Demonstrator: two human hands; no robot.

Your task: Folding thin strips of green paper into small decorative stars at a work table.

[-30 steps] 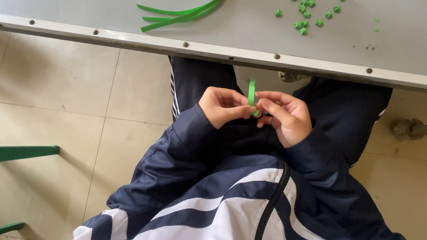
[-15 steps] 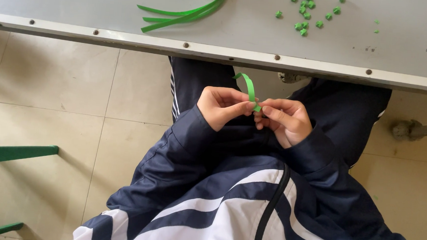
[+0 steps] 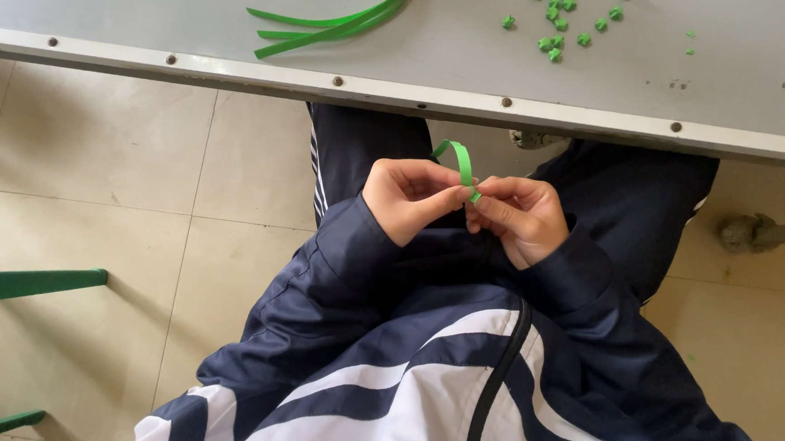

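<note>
My left hand [image 3: 409, 199] and my right hand [image 3: 518, 216] meet over my lap, below the edge of the grey table [image 3: 419, 86]. Both pinch a thin green paper strip [image 3: 457, 158] between thumb and fingertips. The strip's free end curls up and over to the left above my left hand. Its lower end is folded small between my fingertips and is mostly hidden.
On the table lie a bundle of long green paper strips [image 3: 332, 24] at the far middle and several small folded green pieces [image 3: 563, 22] at the far right. Green bars of furniture [image 3: 25, 282] stand at the left on the tiled floor. A metal foot [image 3: 760, 232] is at the right.
The strip stood nearly straight up a second ago; it has since bent over to the left into a curl. Both hands stay in the same place, fingers shifting slightly.
</note>
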